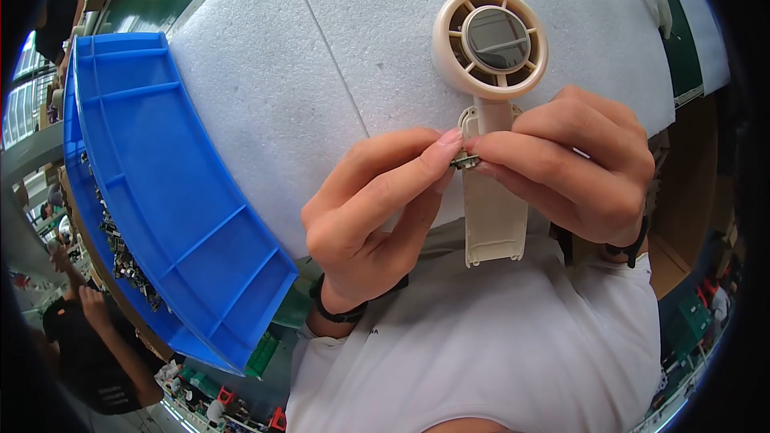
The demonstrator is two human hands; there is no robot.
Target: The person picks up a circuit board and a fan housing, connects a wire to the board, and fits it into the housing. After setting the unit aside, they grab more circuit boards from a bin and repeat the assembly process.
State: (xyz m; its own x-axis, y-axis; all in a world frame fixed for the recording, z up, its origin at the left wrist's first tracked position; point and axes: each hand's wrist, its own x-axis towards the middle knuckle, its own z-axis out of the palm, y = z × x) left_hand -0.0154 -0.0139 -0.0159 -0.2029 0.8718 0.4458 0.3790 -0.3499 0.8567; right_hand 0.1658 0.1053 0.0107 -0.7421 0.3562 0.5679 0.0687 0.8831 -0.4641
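Note:
Between the fingertips of my left hand (381, 204) and my right hand (581, 160) is a small circuit board (465, 162), pinched from both sides. Just beneath it lies the cream handle shell (495, 216) of a handheld fan, its open inner side facing up. The round fan head (491, 42), cream with a dark shiny disc in its middle, rests beyond my hands on the white foam sheet. My fingers partly cover the joint between head and handle, and most of the board.
White foam (249, 80) covers the table. At the left stands a large blue plastic bin (180, 168), with several small circuit boards (120, 252) in a container along its outer side. A cardboard box (682, 192) is at the right. Another person (92, 345) is at the lower left.

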